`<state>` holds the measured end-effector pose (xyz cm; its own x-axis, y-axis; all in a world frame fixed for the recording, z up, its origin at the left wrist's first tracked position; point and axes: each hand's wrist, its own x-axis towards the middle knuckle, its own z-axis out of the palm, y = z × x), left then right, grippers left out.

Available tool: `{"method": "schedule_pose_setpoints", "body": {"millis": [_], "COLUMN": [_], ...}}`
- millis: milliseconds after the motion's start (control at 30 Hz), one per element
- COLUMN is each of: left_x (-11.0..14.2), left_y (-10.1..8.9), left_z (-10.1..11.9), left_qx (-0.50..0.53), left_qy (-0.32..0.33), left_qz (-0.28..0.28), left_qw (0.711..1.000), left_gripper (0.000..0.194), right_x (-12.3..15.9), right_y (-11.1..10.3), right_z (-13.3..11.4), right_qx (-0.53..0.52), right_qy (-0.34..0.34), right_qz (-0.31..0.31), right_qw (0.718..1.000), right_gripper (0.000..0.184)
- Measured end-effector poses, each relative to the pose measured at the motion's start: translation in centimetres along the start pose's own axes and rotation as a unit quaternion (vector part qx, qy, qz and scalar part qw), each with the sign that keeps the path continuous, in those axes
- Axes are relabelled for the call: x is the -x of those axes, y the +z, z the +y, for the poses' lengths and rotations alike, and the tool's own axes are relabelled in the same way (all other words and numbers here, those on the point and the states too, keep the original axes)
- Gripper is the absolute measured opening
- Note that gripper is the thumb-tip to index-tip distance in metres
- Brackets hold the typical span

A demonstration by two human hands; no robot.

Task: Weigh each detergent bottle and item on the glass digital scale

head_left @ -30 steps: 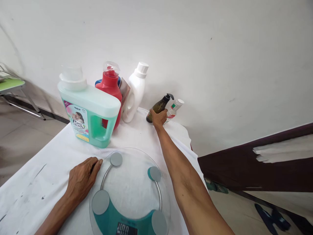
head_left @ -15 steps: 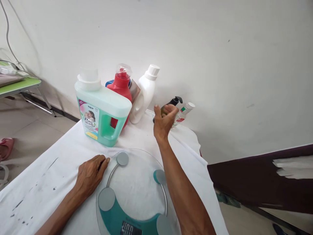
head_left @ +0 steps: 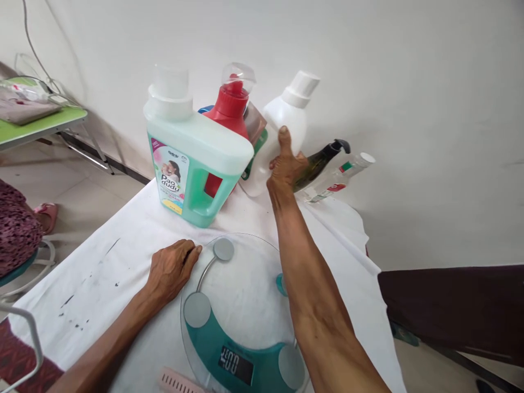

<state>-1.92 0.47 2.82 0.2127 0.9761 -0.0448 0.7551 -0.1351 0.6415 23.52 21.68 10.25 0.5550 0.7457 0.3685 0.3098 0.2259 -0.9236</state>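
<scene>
My right hand is at the white bottle, thumb up against its front and fingers curled round its right side. That bottle leans to the right, its lower part partly covered by my hand. Just right of my fingers stand a dark pump bottle and a clear bottle with a white cap. My left hand rests on the cloth with curled fingers, beside the rim of a round glass scale. Its display shows lit digits. My right forearm crosses over the scale's right side.
A large green detergent jug and a red bottle stand left of the white bottle. A pink slotted thing lies at the near edge. A person's patterned clothing and a green table are at the left.
My right hand has gone from spread fingers beside the pump bottle to curling round the white bottle, which tilts slightly more. My left hand stays by the scale. The view has shifted.
</scene>
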Motion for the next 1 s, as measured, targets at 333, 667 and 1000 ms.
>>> {"method": "schedule_pose_setpoints", "body": {"millis": [333, 667, 1000], "left_x": [0.1, 0.1, 0.1], "left_y": [0.3, 0.2, -0.2], "left_z": [-0.4, -0.4, -0.1], "left_qx": [0.003, -0.028, -0.046], "left_qy": [0.007, 0.014, 0.014], "left_qz": [0.001, 0.012, 0.012], "left_qw": [1.000, 0.999, 0.999], "left_gripper": [0.042, 0.040, 0.040], "right_x": [5.8, 17.6, 23.3], "right_y": [-10.7, -19.9, -20.9], "right_z": [-5.7, -14.2, -12.4], "right_qx": [-0.107, -0.083, -0.116], "right_qy": [0.037, 0.051, 0.095], "right_qz": [0.112, 0.064, 0.062], "right_qw": [0.987, 0.993, 0.987], "right_gripper": [0.054, 0.067, 0.064]}}
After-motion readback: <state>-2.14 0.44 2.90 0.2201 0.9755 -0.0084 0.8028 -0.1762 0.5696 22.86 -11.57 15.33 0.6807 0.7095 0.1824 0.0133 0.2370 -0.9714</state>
